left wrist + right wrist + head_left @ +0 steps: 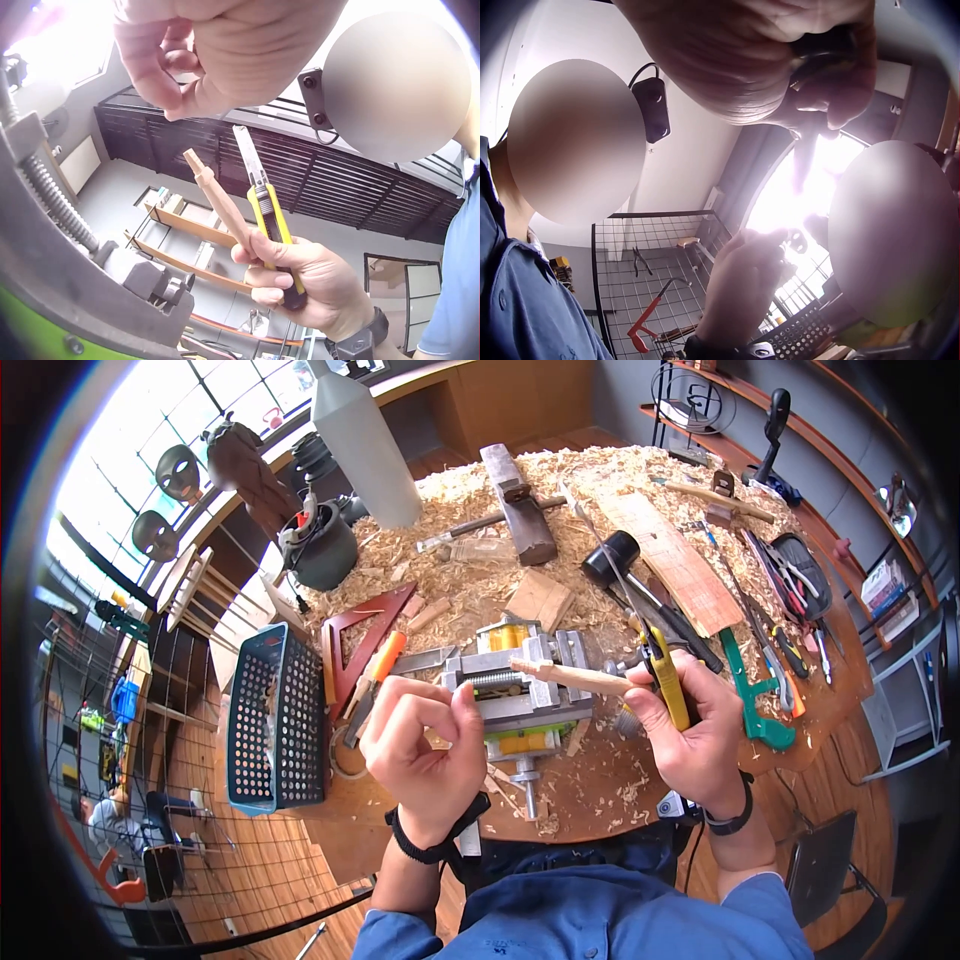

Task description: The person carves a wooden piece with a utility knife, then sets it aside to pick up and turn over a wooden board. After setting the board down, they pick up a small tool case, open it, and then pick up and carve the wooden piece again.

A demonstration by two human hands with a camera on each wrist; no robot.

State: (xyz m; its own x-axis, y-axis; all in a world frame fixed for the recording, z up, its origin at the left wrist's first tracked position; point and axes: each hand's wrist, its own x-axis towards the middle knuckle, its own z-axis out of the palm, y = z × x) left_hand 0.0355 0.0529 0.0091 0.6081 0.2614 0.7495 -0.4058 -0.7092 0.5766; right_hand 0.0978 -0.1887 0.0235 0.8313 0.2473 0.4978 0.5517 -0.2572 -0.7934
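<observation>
My right hand (703,725) grips a yellow utility knife (664,678) together with a carved wooden stick (585,678). In the left wrist view the knife's blade (246,150) is extended and points up. Beside it, the stick (223,206) shows a narrowed, stepped tip. Across from the stick's tip, my left hand (425,750) is raised with its fingers curled in and its thumb near the fingertips; nothing shows in its grasp. Below and between both hands stands a grey metal vise (545,710) on the bench.
Wood shavings (450,590) cover much of the bench. A perforated basket (245,740) and a red triangular square (395,605) lie to the left. Rightward are a black mallet (610,558), a wide board (680,565), a green-handled saw (765,730) and several hand tools. A wooden plane (520,510) lies behind.
</observation>
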